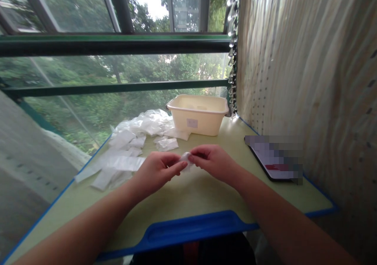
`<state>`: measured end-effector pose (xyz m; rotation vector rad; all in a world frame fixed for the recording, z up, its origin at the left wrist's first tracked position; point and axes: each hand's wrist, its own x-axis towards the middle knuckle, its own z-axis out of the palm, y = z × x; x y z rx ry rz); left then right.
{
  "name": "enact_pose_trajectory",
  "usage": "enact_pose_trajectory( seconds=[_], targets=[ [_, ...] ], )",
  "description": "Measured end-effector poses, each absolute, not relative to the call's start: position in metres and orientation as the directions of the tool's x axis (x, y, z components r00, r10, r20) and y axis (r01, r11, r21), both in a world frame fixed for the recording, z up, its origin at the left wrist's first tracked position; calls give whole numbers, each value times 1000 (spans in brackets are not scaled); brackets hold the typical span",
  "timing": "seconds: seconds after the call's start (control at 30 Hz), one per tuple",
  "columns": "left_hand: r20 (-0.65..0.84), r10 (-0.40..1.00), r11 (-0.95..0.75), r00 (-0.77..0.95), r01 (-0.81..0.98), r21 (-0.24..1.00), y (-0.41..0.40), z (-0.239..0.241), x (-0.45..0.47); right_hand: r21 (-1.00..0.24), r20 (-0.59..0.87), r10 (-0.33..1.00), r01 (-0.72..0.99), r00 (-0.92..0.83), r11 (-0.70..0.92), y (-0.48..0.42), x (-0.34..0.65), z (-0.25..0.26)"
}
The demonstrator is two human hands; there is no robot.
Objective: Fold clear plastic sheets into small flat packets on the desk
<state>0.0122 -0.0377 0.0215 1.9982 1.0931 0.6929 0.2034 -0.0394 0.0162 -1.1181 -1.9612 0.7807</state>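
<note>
Between my two hands, just above the middle of the table, is a small crumpled piece of clear or whitish plastic, perhaps a little bag (186, 162). My left hand (159, 167) pinches its left side between thumb and fingers. On the other side, the thumb and fingertips of my right hand (210, 159) grip it too. A heap of clear plastic bags (147, 123) lies beyond my left hand. Flat white packets or sheets (114, 165) spread out to the left of that hand, and one small clear packet (166, 143) rests just past my fingers.
A cream plastic tub (200, 117) with a small label stands at the back of the table. A dark-edged tablet or phone (271, 159), partly blurred out, lies on the right. The table (206, 194) has a blue rim with a tray groove (191, 227) in front. A curtain (294, 61) hangs at the right.
</note>
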Motion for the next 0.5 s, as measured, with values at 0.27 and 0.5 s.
enact_pose_trajectory(
  seconds=[0.27, 0.5],
  targets=[
    [83, 907, -221, 412, 301, 927, -37, 23, 16, -977, 30, 890, 175, -455, 123, -41, 197, 17],
    [-16, 914, -63, 406, 181, 982, -36, 22, 15, -992, 8, 883, 106, -470, 65, -39, 197, 16]
  ],
)
